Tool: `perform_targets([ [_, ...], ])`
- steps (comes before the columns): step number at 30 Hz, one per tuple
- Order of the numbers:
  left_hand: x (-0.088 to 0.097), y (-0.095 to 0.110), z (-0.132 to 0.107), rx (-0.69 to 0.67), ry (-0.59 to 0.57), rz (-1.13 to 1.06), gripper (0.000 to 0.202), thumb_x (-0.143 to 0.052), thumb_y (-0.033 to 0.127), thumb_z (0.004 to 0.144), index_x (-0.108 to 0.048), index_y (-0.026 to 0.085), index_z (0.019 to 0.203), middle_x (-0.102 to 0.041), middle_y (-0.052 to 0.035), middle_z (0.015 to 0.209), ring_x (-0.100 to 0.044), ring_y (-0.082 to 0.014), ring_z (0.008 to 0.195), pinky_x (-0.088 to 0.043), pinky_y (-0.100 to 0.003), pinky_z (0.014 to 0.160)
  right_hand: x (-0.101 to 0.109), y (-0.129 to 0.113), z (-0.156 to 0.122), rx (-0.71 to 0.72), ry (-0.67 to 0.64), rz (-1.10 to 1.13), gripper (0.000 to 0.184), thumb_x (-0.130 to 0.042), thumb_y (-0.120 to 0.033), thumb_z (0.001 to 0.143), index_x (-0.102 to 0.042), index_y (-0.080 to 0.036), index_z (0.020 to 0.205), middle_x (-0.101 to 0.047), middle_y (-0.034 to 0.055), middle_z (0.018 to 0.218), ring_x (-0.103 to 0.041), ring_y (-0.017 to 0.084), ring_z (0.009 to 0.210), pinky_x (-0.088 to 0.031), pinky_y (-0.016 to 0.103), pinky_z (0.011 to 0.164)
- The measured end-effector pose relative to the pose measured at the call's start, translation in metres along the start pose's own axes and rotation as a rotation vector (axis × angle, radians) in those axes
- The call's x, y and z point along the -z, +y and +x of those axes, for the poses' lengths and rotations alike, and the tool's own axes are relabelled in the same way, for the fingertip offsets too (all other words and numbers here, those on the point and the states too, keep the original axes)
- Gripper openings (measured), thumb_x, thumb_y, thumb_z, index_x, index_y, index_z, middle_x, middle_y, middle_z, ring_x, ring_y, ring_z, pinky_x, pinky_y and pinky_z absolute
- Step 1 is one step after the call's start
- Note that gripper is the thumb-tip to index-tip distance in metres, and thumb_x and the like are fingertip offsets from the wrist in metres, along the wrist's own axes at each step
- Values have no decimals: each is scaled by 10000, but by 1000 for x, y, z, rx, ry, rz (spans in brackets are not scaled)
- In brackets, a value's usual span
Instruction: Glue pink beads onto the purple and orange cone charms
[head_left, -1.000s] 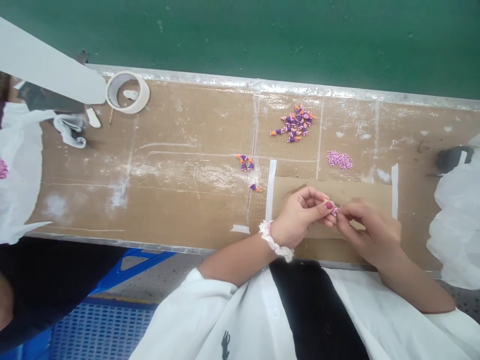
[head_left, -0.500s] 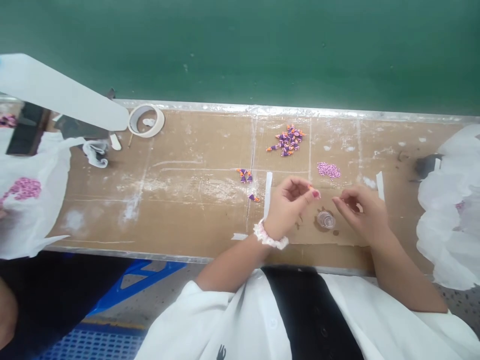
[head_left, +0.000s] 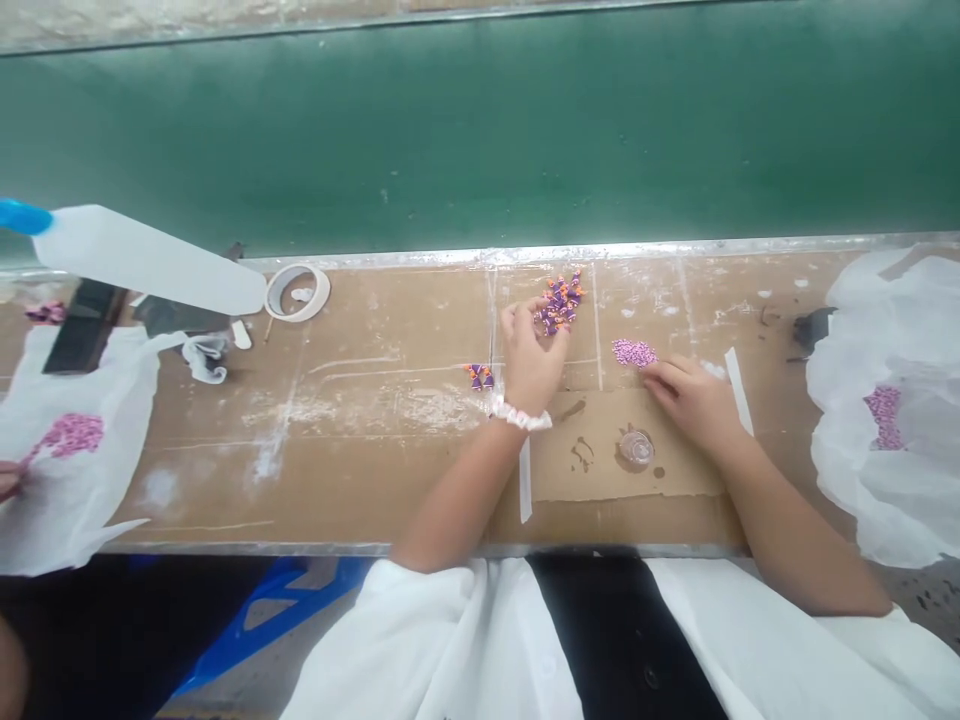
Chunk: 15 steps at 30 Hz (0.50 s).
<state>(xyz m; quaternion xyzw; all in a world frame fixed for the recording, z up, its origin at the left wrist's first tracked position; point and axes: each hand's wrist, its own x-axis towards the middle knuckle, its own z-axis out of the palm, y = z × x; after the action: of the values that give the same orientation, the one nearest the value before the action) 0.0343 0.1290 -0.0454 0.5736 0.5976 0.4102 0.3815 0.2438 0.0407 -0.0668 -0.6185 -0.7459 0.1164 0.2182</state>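
Observation:
My left hand (head_left: 531, 352), with a white scrunchie-like band at the wrist, reaches to a pile of small purple-and-orange pieces (head_left: 562, 300). Its thumb and fingers are apart at the pile's near left edge. My right hand (head_left: 694, 405) rests at the near right edge of a heap of tiny pink bits (head_left: 634, 352). Its fingertips are pinched together; whatever lies between them is too small to name. Between my forearms, a small clear cup (head_left: 636, 450) stands on a taped cardboard sheet (head_left: 555, 470). Several more purple-and-orange pieces (head_left: 480, 377) lie left of my left wrist.
To the left are a tape roll (head_left: 319, 295), a white bottle with a blue cap (head_left: 150, 260) and white sheeting (head_left: 112, 480) with pink bits. Another person's hand (head_left: 9, 480) is at the left edge. White sheeting (head_left: 847, 420) covers the right end.
My left hand has moved from above the cardboard, where it pinched a small pink-and-orange piece, up to the purple pile. My right hand has shifted up and left to the pink bits.

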Motion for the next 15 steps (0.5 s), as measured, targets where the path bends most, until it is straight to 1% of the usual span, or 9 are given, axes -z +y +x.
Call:
perform_targets([
  [1,3,3,-12,-35,-5,-1,303,-639,116,756,-539,189,1032,-452,-63,1075,-438,-103,740,-456,-306,759,-1,0,0,-2,8,-4,150,-493,-244,927,-639,-227,896,-634,28,852,-584,172,746,-411,266,606],
  [3,6,8,-35,-62,-44,-34,256,-617,167,775,-550,193,1021,-459,-59,1069,-445,-99,732,-456,-269,692,-3,-2,2,-14,24,-10,150,-503,-246,922,-645,-225,877,-641,29,854,-584,176,746,-406,268,603],
  [5,6,10,-53,-48,-96,-77,230,-599,199,787,-559,196,1014,-467,-60,1067,-454,-94,725,-438,-232,616,-4,-3,4,-28,18,-12,157,-499,-234,919,-637,-219,846,-636,27,841,-573,173,734,-399,269,596],
  [7,4,8,-65,-34,-140,-108,205,-587,207,791,-568,197,995,-481,-62,1072,-455,-89,712,-416,-213,571,-5,-5,6,-42,-4,-34,165,-484,-214,916,-614,-208,814,-616,31,821,-555,174,725,-390,272,589],
  [9,1,5,-72,-37,-210,-130,176,-577,207,801,-580,195,976,-516,-55,1032,-457,-88,692,-409,-216,574,-7,-6,7,-56,-20,-87,177,-457,-195,916,-581,-194,788,-582,47,804,-527,183,708,-372,282,572],
  [12,0,3,-76,-29,-374,-167,108,-565,244,838,-618,186,912,-576,-22,821,-457,-97,639,-404,-242,608,-9,-6,7,-44,-6,-133,172,-424,-180,919,-530,-189,785,-531,63,798,-492,200,706,-350,300,569],
  [14,1,4,-77,16,-445,-207,127,-567,282,853,-644,183,874,-602,-13,734,-471,-106,625,-402,-253,618,-5,-9,5,8,26,-56,144,-421,-174,926,-503,-198,810,-506,53,801,-483,195,715,-361,304,595],
  [15,2,4,-78,41,-465,-233,140,-574,295,853,-656,183,869,-624,-15,733,-484,-108,625,-406,-256,621,-2,-12,4,38,45,9,126,-425,-171,929,-491,-204,828,-499,45,806,-480,188,717,-370,304,610],
])
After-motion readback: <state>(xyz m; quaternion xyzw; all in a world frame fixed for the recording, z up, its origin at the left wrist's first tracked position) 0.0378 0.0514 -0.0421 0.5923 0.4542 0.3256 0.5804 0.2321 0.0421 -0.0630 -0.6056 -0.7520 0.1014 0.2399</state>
